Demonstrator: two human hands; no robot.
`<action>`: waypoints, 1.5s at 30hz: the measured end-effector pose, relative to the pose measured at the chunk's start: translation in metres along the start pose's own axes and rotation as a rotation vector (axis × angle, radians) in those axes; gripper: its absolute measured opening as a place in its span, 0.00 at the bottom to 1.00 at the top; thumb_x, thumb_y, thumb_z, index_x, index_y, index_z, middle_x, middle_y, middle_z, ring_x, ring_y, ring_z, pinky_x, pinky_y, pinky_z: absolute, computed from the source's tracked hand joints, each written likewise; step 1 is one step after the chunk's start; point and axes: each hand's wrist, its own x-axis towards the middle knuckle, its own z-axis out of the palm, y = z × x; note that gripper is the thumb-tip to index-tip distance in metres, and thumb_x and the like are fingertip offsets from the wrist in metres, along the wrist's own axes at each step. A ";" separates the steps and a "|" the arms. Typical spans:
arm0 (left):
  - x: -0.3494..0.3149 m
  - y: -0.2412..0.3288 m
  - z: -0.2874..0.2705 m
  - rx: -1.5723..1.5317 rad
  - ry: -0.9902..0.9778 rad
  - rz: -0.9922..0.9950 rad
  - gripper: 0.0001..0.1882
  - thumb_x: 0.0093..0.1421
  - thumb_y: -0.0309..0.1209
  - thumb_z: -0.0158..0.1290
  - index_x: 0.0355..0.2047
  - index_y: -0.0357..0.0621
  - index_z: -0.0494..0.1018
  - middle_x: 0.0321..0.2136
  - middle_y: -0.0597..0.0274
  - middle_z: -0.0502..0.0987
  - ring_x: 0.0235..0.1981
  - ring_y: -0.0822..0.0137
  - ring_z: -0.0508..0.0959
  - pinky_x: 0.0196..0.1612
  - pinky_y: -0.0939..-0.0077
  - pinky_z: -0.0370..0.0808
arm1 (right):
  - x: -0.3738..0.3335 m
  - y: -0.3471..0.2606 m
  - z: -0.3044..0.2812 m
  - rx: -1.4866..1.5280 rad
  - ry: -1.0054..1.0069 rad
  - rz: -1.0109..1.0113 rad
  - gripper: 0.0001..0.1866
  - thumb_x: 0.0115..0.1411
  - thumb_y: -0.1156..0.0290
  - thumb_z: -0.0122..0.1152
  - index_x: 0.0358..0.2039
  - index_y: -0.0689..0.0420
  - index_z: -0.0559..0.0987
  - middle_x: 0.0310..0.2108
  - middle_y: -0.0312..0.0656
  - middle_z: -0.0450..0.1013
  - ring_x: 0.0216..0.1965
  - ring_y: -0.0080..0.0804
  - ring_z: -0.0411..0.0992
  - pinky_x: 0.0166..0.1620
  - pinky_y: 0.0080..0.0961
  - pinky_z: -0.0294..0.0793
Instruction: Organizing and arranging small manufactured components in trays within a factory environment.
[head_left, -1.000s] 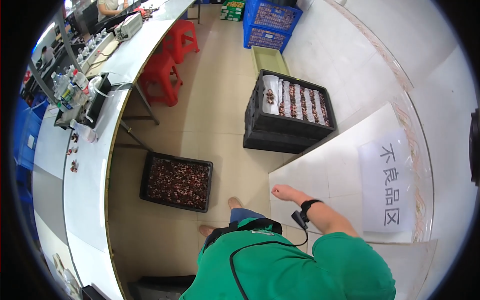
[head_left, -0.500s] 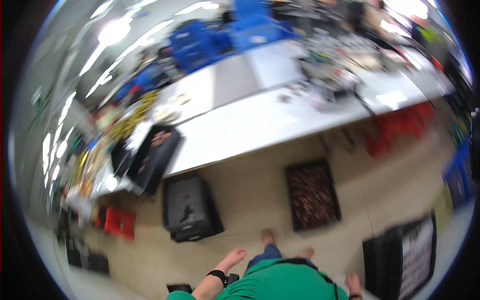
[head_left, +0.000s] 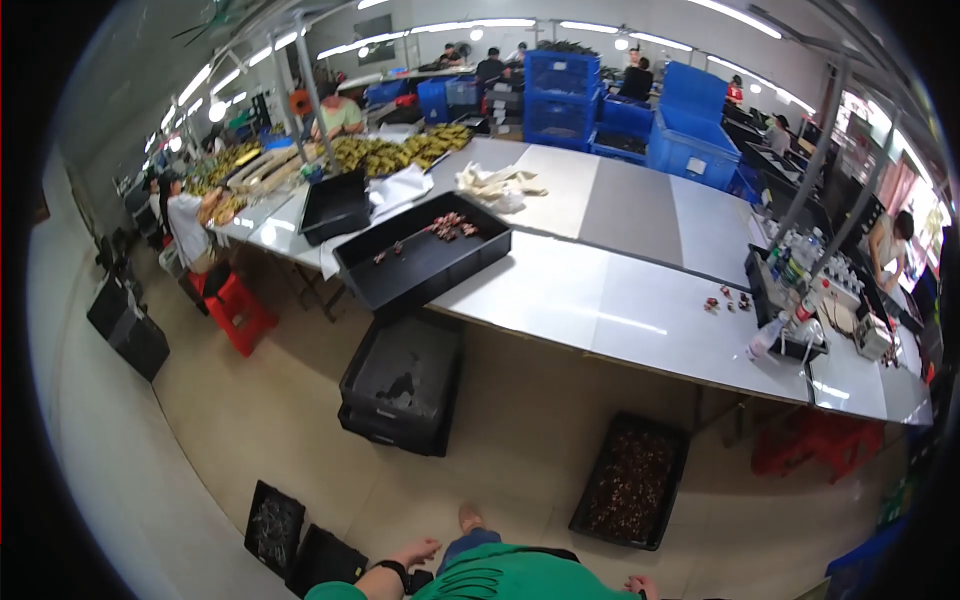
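Pale wall (head_left: 100, 390) bends down the room's left side, its foot bordering a beige floor (head_left: 520, 470). Past that edge, a red stool (head_left: 238, 312) stands near the left part of the long white desk (head_left: 560, 295). Lower down, two small black crates (head_left: 328, 562) sit side by side. Just right of them, apart, is the left hand (head_left: 418, 551), fingers loosely bent; whether they press together I cannot tell. Beyond, stacked crates (head_left: 400, 370) stand by the desk's front edge, and a shallow tray (head_left: 400, 275) lies angled across that edge. Floor stretches from the stack to the black floor tray (head_left: 612, 533) of dark brown pieces (head_left: 632, 480), leaving walking room between. Below it, well apart, the right hand (head_left: 642, 585) shows at the lower border; spread or closed, I cannot tell. Farther right, bottles (head_left: 800, 255) crowd a bin (head_left: 760, 282) on the desk
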 end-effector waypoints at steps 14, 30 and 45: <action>0.026 -0.027 -0.178 -0.362 0.464 0.026 0.22 0.61 0.40 0.50 0.52 0.40 0.71 0.34 0.57 0.78 0.29 0.67 0.78 0.30 0.72 0.74 | -0.033 -0.268 0.121 -0.271 -0.297 -0.007 0.16 0.64 0.60 0.56 0.44 0.60 0.76 0.36 0.41 0.77 0.34 0.28 0.76 0.38 0.25 0.75; -0.045 -0.026 -0.121 -0.724 0.446 -0.287 0.24 0.64 0.45 0.50 0.55 0.47 0.68 0.40 0.69 0.73 0.38 0.73 0.75 0.37 0.76 0.71 | 0.147 -0.487 0.252 -0.551 -0.474 -0.395 0.12 0.65 0.64 0.53 0.40 0.60 0.75 0.28 0.34 0.72 0.27 0.22 0.70 0.32 0.22 0.72; 0.086 -0.008 -0.316 -0.472 0.510 -0.015 0.23 0.62 0.43 0.52 0.52 0.40 0.71 0.40 0.51 0.79 0.43 0.59 0.79 0.47 0.68 0.73 | 0.088 -0.443 0.371 -0.868 -0.557 0.040 0.13 0.63 0.61 0.58 0.41 0.56 0.78 0.29 0.32 0.74 0.29 0.19 0.68 0.31 0.19 0.68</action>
